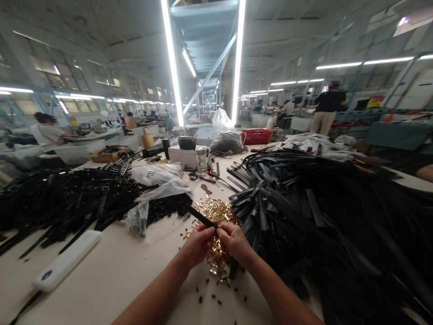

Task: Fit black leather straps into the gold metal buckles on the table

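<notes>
A black strap (pixel 200 215) is pinched between my two hands, its free end pointing up and to the left. My left hand (pixel 197 243) is closed on it with thumb and fingers, and my right hand (pixel 236 241) grips it just beside, fingertips nearly touching. Whatever small part lies between the fingertips is hidden. Below and behind both hands spreads a pile of gold metal buckles (pixel 216 208). Several small black pieces (pixel 214 296) are scattered on the table nearer to me.
A big heap of black straps (pixel 270 194) covers the table's right side. Another strap heap (pixel 67 198) lies left, near plastic bags (pixel 158 176). A white elongated device with a cord (pixel 69 259) rests front left. Farther back stand a glass jar (pixel 201 161) and a red basket (pixel 256 136).
</notes>
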Demonstrator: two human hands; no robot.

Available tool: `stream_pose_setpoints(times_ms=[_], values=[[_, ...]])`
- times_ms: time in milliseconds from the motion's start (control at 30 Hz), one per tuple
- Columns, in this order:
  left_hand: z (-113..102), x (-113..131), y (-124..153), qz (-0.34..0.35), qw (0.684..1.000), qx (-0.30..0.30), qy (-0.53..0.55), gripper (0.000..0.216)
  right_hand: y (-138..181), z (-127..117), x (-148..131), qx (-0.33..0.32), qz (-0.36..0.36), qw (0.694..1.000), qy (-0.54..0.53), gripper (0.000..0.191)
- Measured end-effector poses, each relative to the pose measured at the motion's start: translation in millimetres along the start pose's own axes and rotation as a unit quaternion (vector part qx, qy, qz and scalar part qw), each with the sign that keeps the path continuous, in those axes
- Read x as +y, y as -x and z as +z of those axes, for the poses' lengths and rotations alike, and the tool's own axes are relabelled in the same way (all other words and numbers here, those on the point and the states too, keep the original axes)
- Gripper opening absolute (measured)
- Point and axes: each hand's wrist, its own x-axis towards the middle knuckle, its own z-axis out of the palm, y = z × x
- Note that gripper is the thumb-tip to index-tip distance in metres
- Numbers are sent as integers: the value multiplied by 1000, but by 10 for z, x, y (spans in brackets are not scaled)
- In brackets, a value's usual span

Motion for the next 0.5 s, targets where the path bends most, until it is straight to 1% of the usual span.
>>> stream_pose_setpoints(times_ms=[67, 100, 200, 267, 300, 433, 500], values=[[-29, 1, -15, -3, 1000, -7, -20, 30, 11, -22, 0, 9, -22, 999, 41, 25], [-39, 7, -17, -8, 999, -12, -30, 30, 18, -36, -4, 3, -33, 998, 55, 24], [-47, 49, 0, -25, 998, -12, -57, 31, 37, -84, -25, -59, -54, 995, 61, 26], [-40, 88, 22, -28, 997, -9, -69, 32, 43, -105, -33, -95, -42, 994, 44, 33], [-34, 108, 36, -30, 996, -11, -79, 33, 44, -108, -34, -101, -34, 994, 37, 36], [3, 158, 80, -34, 987, -11, -159, 39, 35, -73, -5, -85, -26, 995, 38, 44], [14, 163, 65, -19, 983, 0, -185, 39, 9, -65, 29, -84, -13, 996, 40, 49]])
